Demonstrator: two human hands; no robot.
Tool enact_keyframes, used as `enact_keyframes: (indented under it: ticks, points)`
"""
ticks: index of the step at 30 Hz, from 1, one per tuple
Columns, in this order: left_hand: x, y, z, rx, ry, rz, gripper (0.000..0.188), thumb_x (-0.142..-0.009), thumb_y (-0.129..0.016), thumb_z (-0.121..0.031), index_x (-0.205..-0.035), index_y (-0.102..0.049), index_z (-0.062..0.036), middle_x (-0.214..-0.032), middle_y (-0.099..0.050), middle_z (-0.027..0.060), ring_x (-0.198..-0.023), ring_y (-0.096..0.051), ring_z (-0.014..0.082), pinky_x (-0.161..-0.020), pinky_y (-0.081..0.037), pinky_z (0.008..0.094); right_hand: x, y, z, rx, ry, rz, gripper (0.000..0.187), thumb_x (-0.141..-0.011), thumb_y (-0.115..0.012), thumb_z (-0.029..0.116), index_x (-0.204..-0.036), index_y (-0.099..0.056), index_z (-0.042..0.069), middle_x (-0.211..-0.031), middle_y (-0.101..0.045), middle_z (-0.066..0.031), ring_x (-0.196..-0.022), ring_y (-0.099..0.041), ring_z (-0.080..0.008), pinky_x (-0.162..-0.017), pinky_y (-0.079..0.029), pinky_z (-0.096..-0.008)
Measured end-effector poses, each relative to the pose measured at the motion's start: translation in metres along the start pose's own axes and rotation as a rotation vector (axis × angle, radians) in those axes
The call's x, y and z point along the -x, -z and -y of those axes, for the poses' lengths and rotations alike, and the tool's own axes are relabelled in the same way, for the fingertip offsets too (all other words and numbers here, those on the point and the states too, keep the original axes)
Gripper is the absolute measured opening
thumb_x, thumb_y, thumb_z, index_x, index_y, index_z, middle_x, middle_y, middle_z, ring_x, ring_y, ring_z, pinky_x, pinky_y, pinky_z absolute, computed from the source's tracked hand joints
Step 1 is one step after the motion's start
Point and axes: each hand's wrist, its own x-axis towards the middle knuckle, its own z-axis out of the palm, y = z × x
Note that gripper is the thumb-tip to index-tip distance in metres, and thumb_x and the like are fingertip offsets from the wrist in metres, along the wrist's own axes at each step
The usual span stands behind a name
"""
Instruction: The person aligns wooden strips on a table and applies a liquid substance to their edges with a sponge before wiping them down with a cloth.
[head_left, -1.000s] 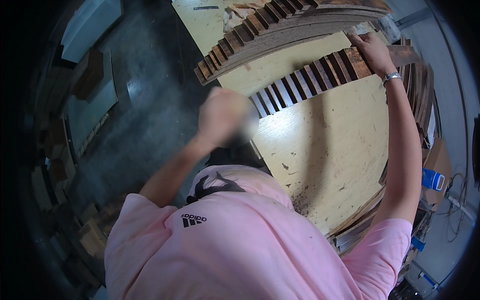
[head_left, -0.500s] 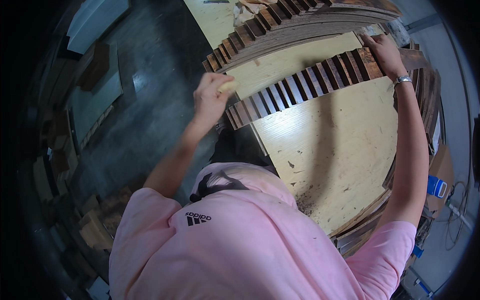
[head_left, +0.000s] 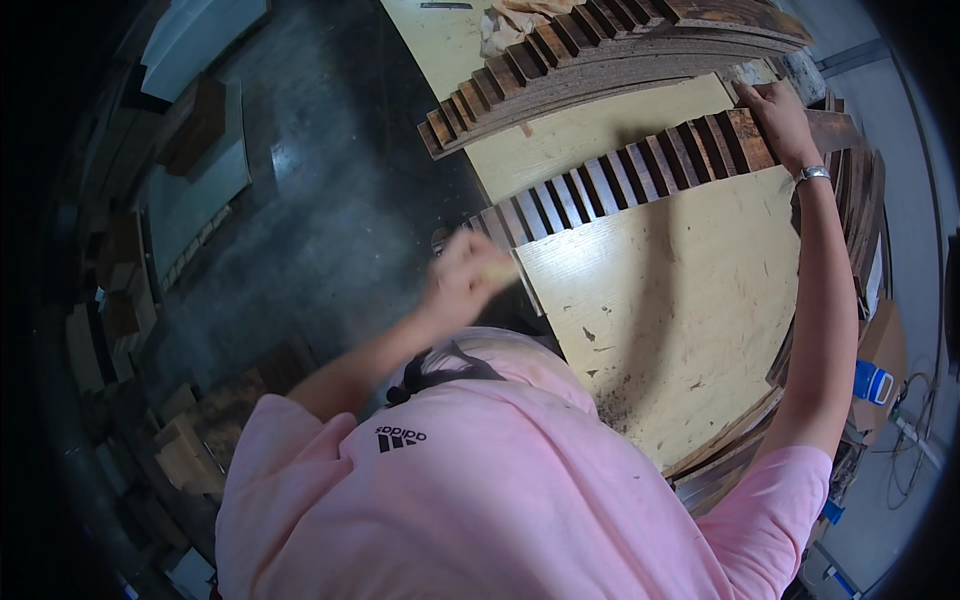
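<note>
One fanned stack of boards [head_left: 637, 172] crosses the upper centre-right, its right end gripped by the right hand [head_left: 782, 118]. The left hand [head_left: 458, 275], blurred, is curled round one pale piece [head_left: 498, 270]. One table [head_left: 720, 330] lies beneath; another stack [head_left: 552, 45] lies above.

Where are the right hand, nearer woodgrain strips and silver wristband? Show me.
Right hand [head_left: 784, 123], head view: its back.
Nearer woodgrain strips [head_left: 641, 172], head view: middle strip.
Silver wristband [head_left: 813, 173], head view: outer face.

Mottled dark-brown boards [head_left: 628, 176], pale-yellow tabletop [head_left: 720, 270] flecked dark, pink shirt [head_left: 470, 500], blue-and-white container [head_left: 872, 382].
</note>
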Motion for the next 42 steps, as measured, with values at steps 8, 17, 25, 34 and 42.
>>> enact_keyframes:
  ticks: [8,17,25,34,42]
  points:
    - [-0.044,0.029,0.0,-0.038,0.074,-0.235,0.031,-0.075,-0.074,0.005,-0.104,-0.071,-0.0044,-0.101,-0.061,0.01,-0.091,-0.063,0.0234,-0.076,-0.051,0.0296,0.001,-0.006,-0.015,-0.086,0.032,-0.03,0.063,-0.095,-0.053,0.051,-0.073,-0.055,-0.007,-0.056,-0.044,-0.0158,-0.054,-0.04,-0.0273,-0.059,-0.039,-0.0404]
    - [-0.001,0.022,0.01,0.206,0.205,-0.193,0.032,-0.076,-0.069,0.01,-0.105,-0.071,-0.004,-0.106,-0.06,0.0093,-0.097,-0.063,0.0196,-0.077,-0.054,0.0269,0.005,-0.007,-0.004,-0.125,0.16,-0.127,0.065,-0.093,-0.052,0.058,-0.083,-0.063,-0.006,-0.059,-0.048,-0.0151,-0.059,-0.047,-0.0303,-0.066,-0.043,-0.0402]
    - [0.047,0.008,0.034,0.185,0.24,0.029,0.041,-0.073,-0.064,0.017,-0.108,-0.068,-0.0035,-0.113,-0.055,0.0096,-0.107,-0.059,0.0204,-0.09,-0.052,0.0295,-0.006,-0.004,-0.014,0.017,-0.01,0.014,0.066,-0.093,-0.051,0.058,-0.088,-0.064,-0.007,-0.064,-0.059,-0.0174,-0.062,-0.053,-0.0311,-0.068,-0.044,-0.0391]
    - [0.021,0.01,0.03,0.074,0.217,-0.051,0.038,-0.072,-0.068,0.013,-0.107,-0.07,-0.0039,-0.109,-0.058,0.0085,-0.104,-0.061,0.0209,-0.086,-0.051,0.0303,0.0,-0.001,0.0,-0.052,-0.026,0.018,0.065,-0.095,-0.051,0.056,-0.09,-0.065,-0.007,-0.067,-0.061,-0.0165,-0.064,-0.056,-0.0282,-0.07,-0.045,-0.0377]
    - [-0.05,0.031,0.039,-0.06,0.137,-0.253,0.028,-0.075,-0.074,0.005,-0.1,-0.074,-0.0073,-0.102,-0.064,0.0093,-0.09,-0.065,0.0208,-0.072,-0.053,0.0299,-0.004,-0.002,-0.011,-0.029,-0.003,0.004,0.066,-0.093,-0.053,0.057,-0.082,-0.064,-0.007,-0.057,-0.048,-0.0135,-0.056,-0.046,-0.0241,-0.061,-0.041,-0.0388]
